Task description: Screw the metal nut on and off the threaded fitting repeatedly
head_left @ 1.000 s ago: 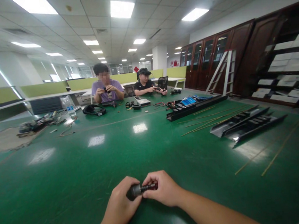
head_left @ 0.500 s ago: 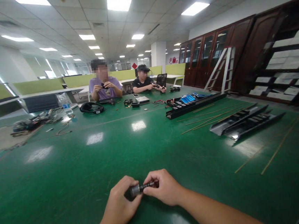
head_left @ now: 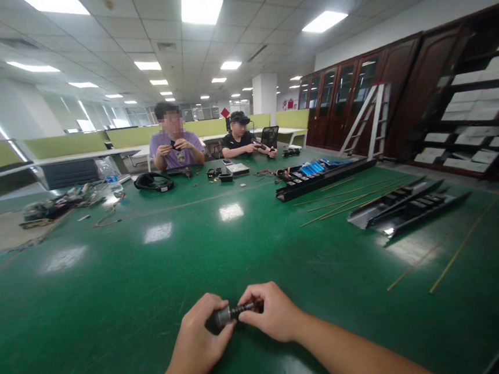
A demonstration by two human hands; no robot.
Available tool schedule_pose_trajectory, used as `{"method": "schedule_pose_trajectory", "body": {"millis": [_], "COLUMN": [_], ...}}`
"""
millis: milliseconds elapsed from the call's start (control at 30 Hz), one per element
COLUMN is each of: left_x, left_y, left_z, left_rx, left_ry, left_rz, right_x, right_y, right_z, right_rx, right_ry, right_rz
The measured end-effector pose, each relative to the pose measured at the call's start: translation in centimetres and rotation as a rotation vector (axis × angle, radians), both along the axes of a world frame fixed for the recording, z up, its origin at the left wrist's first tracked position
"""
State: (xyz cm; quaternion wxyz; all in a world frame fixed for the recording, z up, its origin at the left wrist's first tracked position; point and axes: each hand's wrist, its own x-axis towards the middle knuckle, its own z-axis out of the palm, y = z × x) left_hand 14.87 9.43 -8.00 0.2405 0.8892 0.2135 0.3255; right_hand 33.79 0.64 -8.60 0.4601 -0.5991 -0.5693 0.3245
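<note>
So both hands are busy out over the near part of this big green bench (head_left: 221,259), roughly midway between its left and right edges. The left hand (head_left: 201,331) has its thumb and fingers wrapped round a small dark metal cylinder (head_left: 223,317), lying sideways with its end pointing right. Sticking out of that is a skinny ribbed shaft (head_left: 236,311), and the right hand (head_left: 271,312) is pinching its far end between thumb and fingers. Hands are close together, just that bit of shaft showing between them. Can't tell if the cylinder and shaft are one piece or two, or if they're touching the benchtop.

Rest of the bench: toward the right edge there's a pair of metal channels (head_left: 422,212) side by side, with thin rods (head_left: 464,245) lying closer to the near right corner. Further back is a long black rail (head_left: 302,189) with blue packets (head_left: 313,168) on it. Toward the far left corner, a heap of odds and ends (head_left: 50,207), then a plastic bottle (head_left: 111,178) and a black headset (head_left: 159,185). Two people sit along the far edge, one in a purple shirt (head_left: 193,145), one in a black shirt (head_left: 233,143), both handling small stuff.
</note>
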Motion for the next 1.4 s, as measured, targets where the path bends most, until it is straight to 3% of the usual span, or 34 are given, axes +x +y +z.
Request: {"method": "schedule_pose_trajectory", "body": {"millis": [733,1400], "left_x": [-0.4,-0.6], "left_y": [0.3,0.7], "left_z": [-0.6,0.0], "left_rx": [0.026,0.107], "left_ry": [-0.040,-0.046], "left_rz": [0.025,0.035], "right_x": [0.6,1.3], "right_y": [0.1,0.0], "right_z": [-0.3,0.1], "right_rx": [0.068,0.098], "right_ry": [0.024,-0.017], "right_rz": [-0.004,-0.010]}}
